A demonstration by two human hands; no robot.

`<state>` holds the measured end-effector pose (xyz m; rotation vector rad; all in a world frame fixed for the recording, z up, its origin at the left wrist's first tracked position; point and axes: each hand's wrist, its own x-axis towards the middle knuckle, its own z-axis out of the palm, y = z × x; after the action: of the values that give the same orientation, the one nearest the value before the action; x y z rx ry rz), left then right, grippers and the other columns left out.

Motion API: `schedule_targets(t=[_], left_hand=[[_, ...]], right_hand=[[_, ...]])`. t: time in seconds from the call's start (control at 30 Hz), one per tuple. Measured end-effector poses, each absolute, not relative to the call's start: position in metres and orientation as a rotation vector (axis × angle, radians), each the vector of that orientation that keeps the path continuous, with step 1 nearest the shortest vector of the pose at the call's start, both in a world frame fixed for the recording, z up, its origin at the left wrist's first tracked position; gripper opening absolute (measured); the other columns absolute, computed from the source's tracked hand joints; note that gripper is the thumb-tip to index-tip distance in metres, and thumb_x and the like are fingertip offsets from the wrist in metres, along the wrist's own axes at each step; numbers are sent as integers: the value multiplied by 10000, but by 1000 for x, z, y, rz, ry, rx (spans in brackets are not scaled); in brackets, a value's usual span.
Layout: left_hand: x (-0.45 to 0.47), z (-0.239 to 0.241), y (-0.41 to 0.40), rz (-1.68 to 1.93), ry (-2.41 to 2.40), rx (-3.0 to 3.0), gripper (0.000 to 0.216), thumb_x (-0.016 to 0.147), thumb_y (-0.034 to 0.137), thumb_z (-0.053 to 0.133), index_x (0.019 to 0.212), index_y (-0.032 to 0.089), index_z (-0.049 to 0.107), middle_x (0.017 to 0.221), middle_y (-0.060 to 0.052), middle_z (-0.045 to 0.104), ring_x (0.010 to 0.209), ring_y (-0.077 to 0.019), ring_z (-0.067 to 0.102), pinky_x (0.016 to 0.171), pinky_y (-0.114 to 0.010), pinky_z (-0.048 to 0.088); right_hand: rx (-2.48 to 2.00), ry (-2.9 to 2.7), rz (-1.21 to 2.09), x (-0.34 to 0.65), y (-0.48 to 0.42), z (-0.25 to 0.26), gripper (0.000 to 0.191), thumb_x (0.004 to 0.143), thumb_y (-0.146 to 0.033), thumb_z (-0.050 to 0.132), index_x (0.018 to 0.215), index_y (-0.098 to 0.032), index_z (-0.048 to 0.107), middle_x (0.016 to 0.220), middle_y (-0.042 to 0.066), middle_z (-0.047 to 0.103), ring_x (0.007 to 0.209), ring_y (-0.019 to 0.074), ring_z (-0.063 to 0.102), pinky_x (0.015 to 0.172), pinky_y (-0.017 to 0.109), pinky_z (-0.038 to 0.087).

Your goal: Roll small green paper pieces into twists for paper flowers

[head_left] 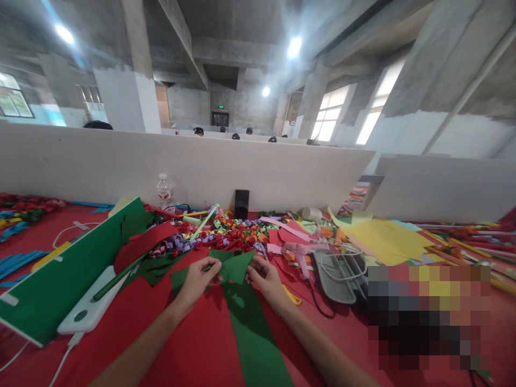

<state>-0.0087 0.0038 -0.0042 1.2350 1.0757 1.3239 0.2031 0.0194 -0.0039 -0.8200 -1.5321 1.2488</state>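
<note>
A piece of green paper [237,267] with angular, folded-looking edges is held up between my two hands over the red table. At its left edge, my left hand [203,273] pinches it between thumb and forefinger. My right hand [261,273] grips the opposite edge, its fingers closed on the paper. Below them a long green paper strip [258,333] runs toward me across red paper [193,344]. Whether the held piece joins that strip I cannot tell.
Behind my hands lies a heap of small curled paper pieces [237,234]. A pink glue gun [300,255] rests beside a grey tray [336,279] on the right. On the left are a white power strip [88,303] and a green board [72,274]. A phone [242,204] leans on the partition [201,161].
</note>
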Motion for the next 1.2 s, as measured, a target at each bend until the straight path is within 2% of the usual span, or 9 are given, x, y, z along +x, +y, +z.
schedule_targets(t=[0.23,0.37,0.43,0.53,0.7,0.87,0.97,1.1,1.2], left_hand=[[-4,-9,-1,1187,968,1124,340,752,463,730,882,167,627,815,-12,630,663,-162,696,624,-257,556],[-2,-5,-8,1102,799,797,440,769,393,752,1122,238,542,1082,-53,605,871,-216,717,798,-347,563],[-3,-3,-11,1049,741,702,503,769,343,766,1184,244,500,1033,-53,612,922,-227,706,838,-362,549],[-2,-3,-13,1047,758,697,528,776,339,762,1213,253,478,973,-36,620,860,-201,700,762,-336,555],[4,-2,-17,1010,793,834,475,799,394,727,1190,222,520,818,-14,633,684,-140,652,608,-252,517],[4,0,-18,1019,705,760,485,796,340,743,1206,220,514,879,-37,671,806,-187,698,804,-341,538],[2,-1,-18,976,666,674,502,794,337,746,1219,224,503,906,-41,676,823,-204,710,817,-358,538],[3,0,-18,1031,635,665,630,768,286,771,1311,260,454,989,-50,685,808,-184,702,784,-342,550],[4,4,-16,1227,647,740,752,713,234,808,1353,284,418,1003,-40,685,866,-188,692,780,-300,550]], right_hand=[[-892,-1603,1144,200,12,5,177,757,-273,664,900,-180,712,865,50,718,773,224,665,739,340,546],[-884,-1683,970,199,6,7,358,715,-126,570,1038,-194,708,1009,58,716,911,229,662,822,344,528],[-849,-1765,831,200,4,6,465,679,-63,524,1082,-216,698,1059,45,706,979,220,640,891,349,494],[-804,-1852,685,202,1,6,511,662,-14,503,1076,-241,698,999,29,707,936,204,629,862,332,482],[-771,-1836,580,203,-1,8,287,799,-91,573,1014,-232,700,916,46,648,860,203,598,759,311,477],[-762,-1867,360,206,0,3,172,871,-167,603,1011,-228,681,900,56,605,840,201,576,724,316,459],[-688,-1972,62,209,3,-2,188,860,-138,613,1012,-232,670,863,50,618,807,202,547,724,339,413],[-636,-2087,-173,209,5,-4,336,847,-6,500,1009,-251,664,837,37,628,785,187,529,749,355,378],[-637,-2184,-92,209,3,-1,503,778,32,476,1128,-286,647,962,50,623,892,205,542,808,374,401]])
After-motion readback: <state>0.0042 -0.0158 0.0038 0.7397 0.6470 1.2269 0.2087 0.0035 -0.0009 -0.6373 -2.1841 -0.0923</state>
